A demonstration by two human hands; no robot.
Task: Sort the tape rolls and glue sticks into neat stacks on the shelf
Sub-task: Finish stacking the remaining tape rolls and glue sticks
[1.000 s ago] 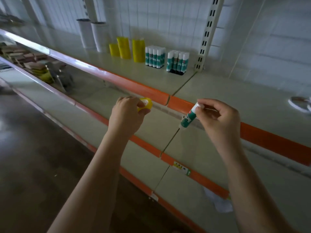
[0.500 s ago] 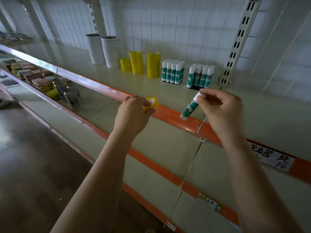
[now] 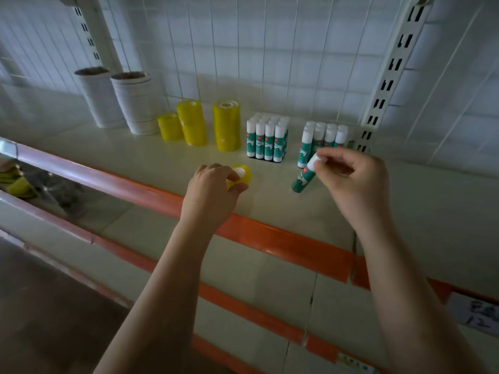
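A yellow tape roll [image 3: 241, 176] and a tilted teal glue stick [image 3: 304, 179] are held above the shelf [image 3: 162, 157]; yellow stacks [image 3: 226, 125] and upright glue sticks [image 3: 266, 140] stand behind.

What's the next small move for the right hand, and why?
Probably stand the glue stick upright in front of the right-hand glue stick group. The right hand pinches it by its white cap, tilted, just in front of that group.

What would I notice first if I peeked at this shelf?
Two hands over the shelf's front: the left hand grips a small yellow tape roll, and the right hand pinches a teal glue stick by its white cap. Behind stand yellow tape stacks and upright glue stick clusters.
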